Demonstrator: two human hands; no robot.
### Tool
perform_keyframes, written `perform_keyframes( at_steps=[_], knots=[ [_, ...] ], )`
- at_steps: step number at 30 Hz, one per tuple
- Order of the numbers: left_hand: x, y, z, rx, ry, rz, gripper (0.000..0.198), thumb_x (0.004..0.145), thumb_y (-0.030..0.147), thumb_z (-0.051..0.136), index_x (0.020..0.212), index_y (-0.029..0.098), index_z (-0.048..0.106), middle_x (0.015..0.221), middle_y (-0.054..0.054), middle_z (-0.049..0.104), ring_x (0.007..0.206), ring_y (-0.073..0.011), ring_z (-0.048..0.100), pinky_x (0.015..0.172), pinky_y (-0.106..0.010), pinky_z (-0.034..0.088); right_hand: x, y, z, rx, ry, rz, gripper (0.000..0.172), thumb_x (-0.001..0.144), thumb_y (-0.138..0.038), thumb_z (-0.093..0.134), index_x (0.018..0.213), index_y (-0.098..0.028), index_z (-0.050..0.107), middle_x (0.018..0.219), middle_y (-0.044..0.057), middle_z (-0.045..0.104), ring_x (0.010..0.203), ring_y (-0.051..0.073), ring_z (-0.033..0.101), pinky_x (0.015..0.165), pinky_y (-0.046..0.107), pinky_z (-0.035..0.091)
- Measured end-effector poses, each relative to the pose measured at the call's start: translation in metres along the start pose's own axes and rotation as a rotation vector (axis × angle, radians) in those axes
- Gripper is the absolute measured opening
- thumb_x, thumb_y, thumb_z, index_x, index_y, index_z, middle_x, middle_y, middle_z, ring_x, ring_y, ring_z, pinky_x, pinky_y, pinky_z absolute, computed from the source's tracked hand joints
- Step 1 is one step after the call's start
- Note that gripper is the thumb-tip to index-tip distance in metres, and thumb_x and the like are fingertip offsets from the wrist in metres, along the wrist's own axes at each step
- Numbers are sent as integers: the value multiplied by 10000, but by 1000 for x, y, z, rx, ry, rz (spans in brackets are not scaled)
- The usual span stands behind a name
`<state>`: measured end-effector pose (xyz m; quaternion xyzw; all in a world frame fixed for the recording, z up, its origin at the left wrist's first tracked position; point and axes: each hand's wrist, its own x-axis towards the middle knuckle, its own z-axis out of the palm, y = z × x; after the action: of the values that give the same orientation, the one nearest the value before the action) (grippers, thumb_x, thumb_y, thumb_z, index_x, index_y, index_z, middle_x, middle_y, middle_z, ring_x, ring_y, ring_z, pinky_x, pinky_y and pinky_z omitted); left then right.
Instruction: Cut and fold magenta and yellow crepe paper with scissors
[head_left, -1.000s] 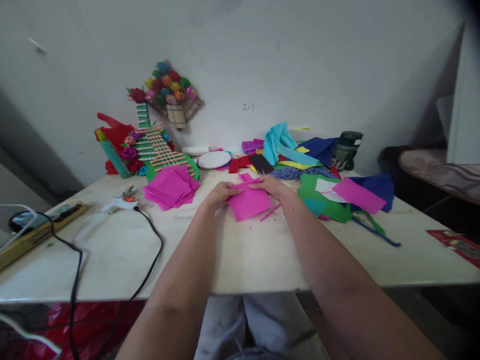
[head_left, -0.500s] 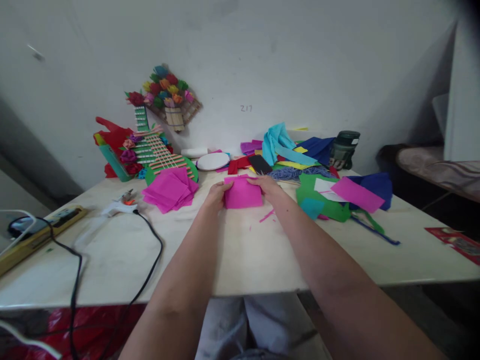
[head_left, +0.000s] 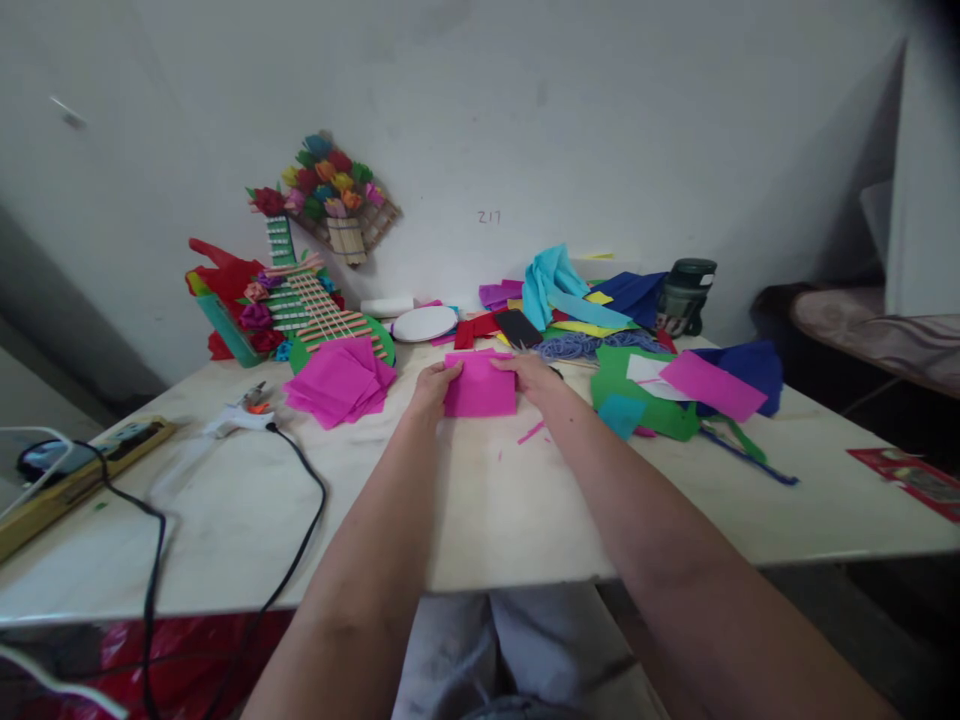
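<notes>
Both hands grip a pink paper sheet [head_left: 481, 388] above the middle of the table. My left hand [head_left: 435, 388] pinches its left edge with the thumb on top. On the opposite edge, my right hand [head_left: 531, 374] is closed with its thumb over the paper; the other fingers are mostly hidden. A second pink layer shows along the sheet's top edge. To the left lies a fanned stack of pink paper squares [head_left: 341, 383]. Thin pink paper scraps [head_left: 531, 433] lie on the table just below my right hand.
A glue gun [head_left: 238, 418] and its black cord lie at left, beside a power strip [head_left: 90, 480]. Behind are a stick-and-paper guitar [head_left: 319, 300], a phone [head_left: 519, 328] and a dark jar [head_left: 685, 298]. Green paper [head_left: 615, 372] and other coloured sheets lie at right.
The pink sheet and both hands stay almost in place, with the sheet shifted very slightly left. The view has moved a little.
</notes>
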<state>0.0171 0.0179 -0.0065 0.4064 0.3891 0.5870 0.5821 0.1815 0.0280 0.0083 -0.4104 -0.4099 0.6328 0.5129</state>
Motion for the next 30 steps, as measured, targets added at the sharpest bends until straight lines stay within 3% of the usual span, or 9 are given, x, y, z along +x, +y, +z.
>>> perform_keyframes(
  at_steps=[8,21,30],
  knots=[
    [2,2,-1,205,-17,222,332,541,389,723,715,128,613,583,2,603,509,-113,524,504,-224,414,0,0,1,15,-28,65,198,651,-116,664,842,-104,613,679,57,677,613,148,624,645,283,511],
    [1,6,-4,192,-13,196,388,534,420,727,767,123,636,654,-28,639,545,-132,558,529,-241,441,1,1,-1,-20,-70,44,118,692,-164,647,791,-119,603,621,29,655,555,130,599,573,266,499],
    [4,7,-12,276,11,206,415,538,440,715,792,121,641,665,-34,646,558,-141,570,514,-234,443,-3,-7,-10,-118,-24,68,101,733,-207,606,759,-110,595,567,46,639,521,142,596,545,276,499]
  ],
)
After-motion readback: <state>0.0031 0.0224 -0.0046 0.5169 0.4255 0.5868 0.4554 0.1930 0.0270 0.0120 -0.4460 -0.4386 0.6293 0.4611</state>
